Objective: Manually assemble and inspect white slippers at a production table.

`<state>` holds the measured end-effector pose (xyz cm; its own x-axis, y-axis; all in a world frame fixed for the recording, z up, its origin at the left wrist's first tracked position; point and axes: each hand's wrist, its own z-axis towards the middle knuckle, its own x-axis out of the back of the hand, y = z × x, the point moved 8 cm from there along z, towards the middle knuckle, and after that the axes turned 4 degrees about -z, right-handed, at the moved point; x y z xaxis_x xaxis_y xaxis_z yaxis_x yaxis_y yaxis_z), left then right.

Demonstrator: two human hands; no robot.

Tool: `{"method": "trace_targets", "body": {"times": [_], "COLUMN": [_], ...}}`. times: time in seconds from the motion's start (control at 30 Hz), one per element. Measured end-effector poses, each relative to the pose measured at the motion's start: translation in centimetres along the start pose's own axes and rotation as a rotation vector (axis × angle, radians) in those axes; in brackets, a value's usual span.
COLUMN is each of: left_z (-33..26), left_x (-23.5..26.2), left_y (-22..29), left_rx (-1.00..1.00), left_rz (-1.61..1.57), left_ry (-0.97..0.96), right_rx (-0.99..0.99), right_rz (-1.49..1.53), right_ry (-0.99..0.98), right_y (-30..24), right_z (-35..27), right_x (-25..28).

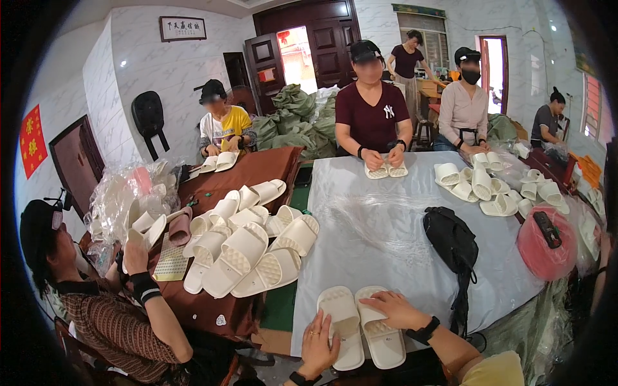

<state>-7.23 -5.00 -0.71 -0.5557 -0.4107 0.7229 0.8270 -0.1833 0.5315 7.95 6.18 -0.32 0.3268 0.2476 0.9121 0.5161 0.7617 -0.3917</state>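
Note:
A pair of cream slide slippers lies side by side at the near edge of the covered table, straps up and toes away from me. My left hand is closed along the outer side of the left slipper, its fingers against the strap's edge. Across the strap of the right slipper rests my right hand, fingers stretched out and touching its top. The palm side of each hand is hidden.
A pile of cream slippers covers the brown cloth at left, beside a seated person holding a slipper. Straight across, another person handles a pair. A black bag lies right of my slippers. More slippers and a pink plastic bag are at right.

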Motion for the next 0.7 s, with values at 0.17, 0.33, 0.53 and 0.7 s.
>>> {"method": "trace_targets", "body": {"times": [0.17, 0.33, 0.53, 0.7], "left_z": [-0.05, -0.11, -0.12, -0.08], "left_x": [-0.07, -0.22, -0.09, -0.01], "left_y": [-0.18, -0.35, -0.15, -0.04], "left_rx": [0.001, 0.004, -0.008, -0.014], "left_rz": [0.005, 0.008, 0.001, -0.001], "left_ry": [-0.002, -0.011, 0.002, 0.017], "right_rx": [0.0, 0.017, 0.011, 0.013], "right_rz": [-0.007, -0.022, -0.026, -0.025], "right_ry": [-0.013, 0.006, 0.003, 0.007], "right_y": [-0.17, -0.27, -0.4, -0.28], "right_z": [0.01, -0.04, -0.18, -0.2], "right_x": [0.04, 0.03, 0.15, 0.19]}}
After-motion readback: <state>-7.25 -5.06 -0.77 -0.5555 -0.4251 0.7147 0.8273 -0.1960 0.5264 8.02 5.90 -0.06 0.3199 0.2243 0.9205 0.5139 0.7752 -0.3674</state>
